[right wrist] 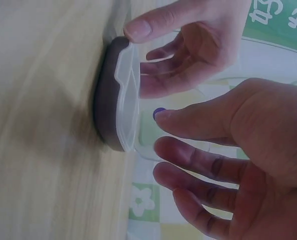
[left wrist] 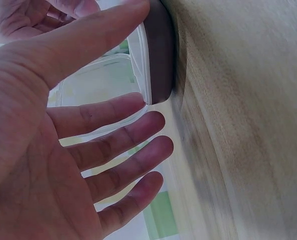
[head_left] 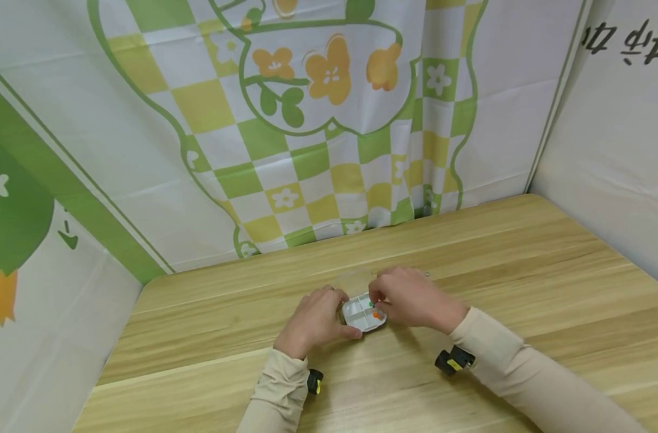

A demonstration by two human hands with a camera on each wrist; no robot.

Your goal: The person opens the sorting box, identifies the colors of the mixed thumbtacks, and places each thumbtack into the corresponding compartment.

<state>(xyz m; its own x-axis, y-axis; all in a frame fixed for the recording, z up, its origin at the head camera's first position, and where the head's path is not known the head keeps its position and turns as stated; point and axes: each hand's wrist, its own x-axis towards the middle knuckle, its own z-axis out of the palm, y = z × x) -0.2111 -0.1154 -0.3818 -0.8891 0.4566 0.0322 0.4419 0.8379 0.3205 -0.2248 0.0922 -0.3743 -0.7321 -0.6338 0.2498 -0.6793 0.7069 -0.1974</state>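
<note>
The small purple pellet [right wrist: 159, 113] sits at the thumb tip of my right hand [head_left: 412, 299], pinched narrowly as its size likely demands, above the far right of the four-compartment box [head_left: 357, 319]; my left hand [head_left: 319, 319] grips the box's near and far-left edges, apparently for stability.

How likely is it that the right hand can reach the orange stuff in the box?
Probably yes: the right hand is at the box, close to the orange stuff, and the clear lid is open. It pinches a blue piece, though, which may need setting down first.
</note>
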